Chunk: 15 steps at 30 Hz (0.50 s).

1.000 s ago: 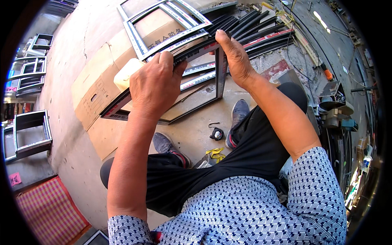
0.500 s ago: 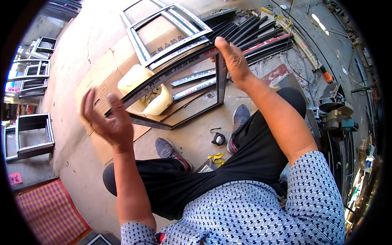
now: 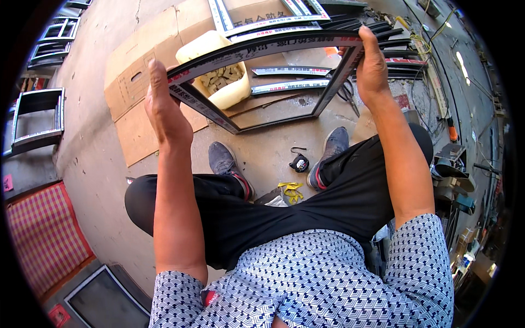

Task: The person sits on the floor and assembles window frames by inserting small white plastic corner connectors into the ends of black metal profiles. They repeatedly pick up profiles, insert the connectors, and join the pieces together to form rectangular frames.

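A dark rectangular window frame (image 3: pixel 273 44) is held up between my two hands, tilted, with its lower side (image 3: pixel 279 123) just above the floor. My left hand (image 3: pixel 167 106) is closed on the frame's left corner, thumb up along the outside. At the right corner my right hand (image 3: pixel 372 68) grips the frame, its fingers partly hidden behind the profile. Through the opening I see a cream plastic container (image 3: pixel 239 90) holding several small light-coloured blocks (image 3: pixel 219 80). Two loose frame strips (image 3: pixel 290 87) lie beyond it.
Flattened cardboard (image 3: pixel 131 98) lies under the container. More frames (image 3: pixel 268 24) and dark strips are piled behind. A tape measure (image 3: pixel 299 162) and yellow scrap (image 3: pixel 291 191) lie between my shoes. Finished-looking frames (image 3: pixel 38 120) stand at left; tools and an orange-handled bar (image 3: pixel 453 131) are at right.
My left hand has come onto the frame's left corner and closed on it. The frame is now held level across by both hands, and the view has shifted.
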Available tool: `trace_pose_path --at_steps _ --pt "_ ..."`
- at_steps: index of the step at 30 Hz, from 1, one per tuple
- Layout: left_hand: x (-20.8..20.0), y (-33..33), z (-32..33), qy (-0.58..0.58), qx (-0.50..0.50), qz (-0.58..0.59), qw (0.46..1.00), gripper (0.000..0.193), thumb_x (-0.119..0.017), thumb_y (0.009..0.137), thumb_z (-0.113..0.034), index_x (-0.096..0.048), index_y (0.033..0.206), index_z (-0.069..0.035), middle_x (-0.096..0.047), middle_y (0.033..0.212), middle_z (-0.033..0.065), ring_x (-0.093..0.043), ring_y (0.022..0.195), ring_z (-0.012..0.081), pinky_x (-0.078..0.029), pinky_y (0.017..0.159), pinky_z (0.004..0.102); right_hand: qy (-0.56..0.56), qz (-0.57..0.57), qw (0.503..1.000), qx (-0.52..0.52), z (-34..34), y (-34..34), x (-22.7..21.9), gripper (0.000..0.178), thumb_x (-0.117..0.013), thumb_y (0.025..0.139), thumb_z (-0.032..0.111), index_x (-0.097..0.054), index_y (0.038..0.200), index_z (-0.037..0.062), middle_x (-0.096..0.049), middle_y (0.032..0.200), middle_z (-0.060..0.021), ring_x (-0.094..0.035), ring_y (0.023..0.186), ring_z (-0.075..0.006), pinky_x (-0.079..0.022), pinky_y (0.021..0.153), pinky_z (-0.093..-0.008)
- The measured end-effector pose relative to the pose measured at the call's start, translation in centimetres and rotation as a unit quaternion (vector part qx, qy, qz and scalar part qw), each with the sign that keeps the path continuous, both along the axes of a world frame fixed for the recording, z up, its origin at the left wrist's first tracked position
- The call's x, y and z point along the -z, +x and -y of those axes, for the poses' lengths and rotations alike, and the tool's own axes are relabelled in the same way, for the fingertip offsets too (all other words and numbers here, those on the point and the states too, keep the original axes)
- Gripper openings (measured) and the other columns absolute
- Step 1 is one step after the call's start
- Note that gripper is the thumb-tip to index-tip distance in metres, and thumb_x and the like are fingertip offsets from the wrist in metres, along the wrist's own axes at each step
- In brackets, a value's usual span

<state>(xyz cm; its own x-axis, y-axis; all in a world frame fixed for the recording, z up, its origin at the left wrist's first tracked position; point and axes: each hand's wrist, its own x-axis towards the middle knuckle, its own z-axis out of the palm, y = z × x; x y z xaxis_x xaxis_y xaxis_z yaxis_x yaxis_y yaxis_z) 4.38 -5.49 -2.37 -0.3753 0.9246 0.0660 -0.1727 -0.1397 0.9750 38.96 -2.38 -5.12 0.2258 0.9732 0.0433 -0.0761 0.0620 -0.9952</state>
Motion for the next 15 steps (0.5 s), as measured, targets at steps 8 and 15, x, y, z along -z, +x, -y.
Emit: trace_pose_path --at_steps 8,15 --pt "1.8 1.6 0.6 0.022 -0.107 0.038 0.993 0.024 -0.062 0.100 -0.028 -0.064 0.091 -0.006 -0.062 0.082 0.0010 -0.058 0.075 0.0097 -0.049 0.070 0.0267 0.033 -0.045 0.996 0.070 1.8 0.0 1.1 0.044 -0.063 0.096 0.054 -0.069 0.096 0.0110 -0.069 0.084 -0.0040 -0.064 0.082 -0.0137 -0.049 0.081 -0.0313" --pt "3.3 0.6 1.3 0.011 -0.104 0.011 0.994 0.029 -0.060 0.102 -0.029 -0.064 0.089 -0.004 -0.060 0.082 0.0000 -0.055 0.073 0.0095 -0.048 0.072 0.0265 0.054 -0.071 0.995 0.045 2.3 0.3 1.8 0.033 -0.060 0.102 0.044 -0.065 0.095 0.0121 -0.069 0.085 -0.0046 -0.065 0.083 -0.0169 -0.050 0.084 -0.0335"
